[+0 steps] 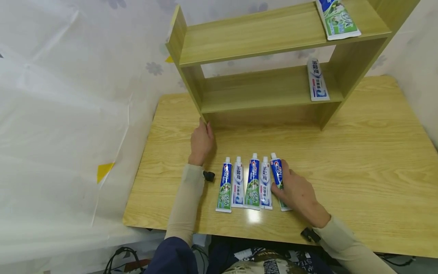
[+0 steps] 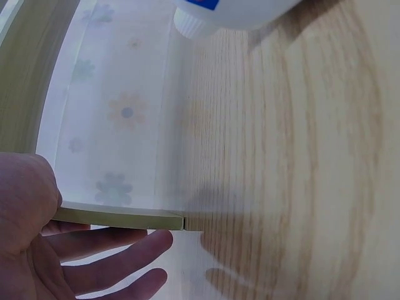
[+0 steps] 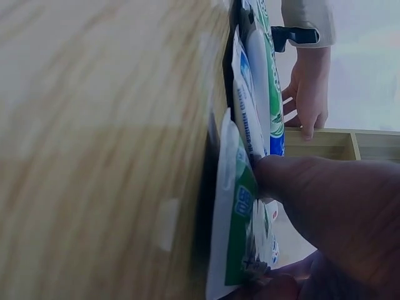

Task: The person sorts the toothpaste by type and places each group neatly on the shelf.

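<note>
In the head view, my left hand (image 1: 202, 142) holds the lower front of the left side panel of a wooden shelf (image 1: 253, 89). The left wrist view puts the thumb on one side of the panel (image 2: 125, 219) and the fingers on the other. My right hand (image 1: 299, 192) grips a blue-and-green toothpaste tube (image 1: 276, 171), the rightmost of a row on the table. Thumb and fingers lie at its two edges, covering part of it. Beside it is a white toothpaste tube (image 1: 265, 186); further left lies another blue-and-green tube (image 1: 253, 184).
Two more tubes, one white (image 1: 238, 186) and one blue-and-green (image 1: 224, 188), lie at the row's left end. A blue-and-green tube (image 1: 338, 21) is on the upper shelf board, a white tube (image 1: 318, 82) on the lower. The wooden table (image 1: 369, 163) meets a papered wall behind.
</note>
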Motion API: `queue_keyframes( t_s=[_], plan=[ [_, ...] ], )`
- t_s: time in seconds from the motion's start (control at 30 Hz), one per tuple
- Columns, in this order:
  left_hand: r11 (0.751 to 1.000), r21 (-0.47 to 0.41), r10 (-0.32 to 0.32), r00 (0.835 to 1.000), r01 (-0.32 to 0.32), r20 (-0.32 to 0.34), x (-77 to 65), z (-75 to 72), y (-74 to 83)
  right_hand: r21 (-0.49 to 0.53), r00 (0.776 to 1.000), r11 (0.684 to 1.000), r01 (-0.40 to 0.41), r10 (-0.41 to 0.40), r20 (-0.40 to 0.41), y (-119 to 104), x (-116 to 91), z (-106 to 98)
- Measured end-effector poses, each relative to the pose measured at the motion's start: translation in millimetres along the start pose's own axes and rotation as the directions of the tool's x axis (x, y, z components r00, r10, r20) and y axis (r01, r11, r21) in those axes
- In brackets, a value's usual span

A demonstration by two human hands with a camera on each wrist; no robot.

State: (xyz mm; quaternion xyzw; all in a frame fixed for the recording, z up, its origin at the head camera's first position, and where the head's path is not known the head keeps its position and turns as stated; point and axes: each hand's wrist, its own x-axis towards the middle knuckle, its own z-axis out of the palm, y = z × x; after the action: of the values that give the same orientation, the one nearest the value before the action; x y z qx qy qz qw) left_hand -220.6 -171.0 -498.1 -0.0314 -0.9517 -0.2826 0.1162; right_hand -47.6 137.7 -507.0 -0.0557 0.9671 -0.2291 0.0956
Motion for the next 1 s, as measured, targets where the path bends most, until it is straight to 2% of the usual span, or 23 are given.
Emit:
queue_keyframes(
  t_s=[0.2,0.33,0.47,0.53,0.57,0.63,0.7,0.77,0.83,1.0],
  plan=[
    [0.999,0.028,-0.015,1.0,0.015,-0.002,-1.0,-1.2,2.3,-0.057,0.999,0.998,0.033,-0.035,-0.036,0,2,-2],
    [0.999,0.022,-0.028,0.999,0.028,0.017,-0.6,-2.4,2.9,-0.017,1.0,1.0,0.016,-0.016,-0.001,4,3,-6],
    [1.0,0.016,0.0,1.0,0.0,-0.009,9.2,18.7,-22.2,0.048,1.0,0.999,-0.01,0.009,0.025,10,5,-10],
    [1.0,0.023,-0.003,1.0,0.003,-0.011,10.0,19.9,-23.5,0.063,1.0,0.998,-0.008,0.006,0.025,12,5,-10],
    [1.0,0.028,0.0,1.0,0.001,-0.016,13.8,29.1,-33.8,0.069,1.0,0.998,-0.007,0.006,0.024,13,5,-10],
    [0.999,0.04,0.0,1.0,0.0,-0.02,15.2,32.4,-38.2,0.081,1.0,0.997,-0.006,0.005,0.017,13,5,-9],
    [1.0,0.025,-0.012,1.0,0.012,-0.005,10.8,20.5,-24.4,0.091,1.0,0.996,-0.008,0.008,0.009,13,5,-9],
    [0.999,0.033,0.003,1.0,-0.002,-0.017,10.2,20.3,-22.8,0.099,1.0,0.995,-0.01,0.01,0.002,12,5,-12],
    [0.999,0.041,-0.005,1.0,0.006,-0.008,0.9,0.4,2.8,0.104,1.0,0.995,-0.007,0.007,-0.002,9,5,-19],
    [0.998,0.06,-0.023,1.0,0.023,-0.006,-0.5,-1.5,5.0,0.093,0.998,0.995,0.033,-0.029,-0.047,0,8,-43]
  ],
)
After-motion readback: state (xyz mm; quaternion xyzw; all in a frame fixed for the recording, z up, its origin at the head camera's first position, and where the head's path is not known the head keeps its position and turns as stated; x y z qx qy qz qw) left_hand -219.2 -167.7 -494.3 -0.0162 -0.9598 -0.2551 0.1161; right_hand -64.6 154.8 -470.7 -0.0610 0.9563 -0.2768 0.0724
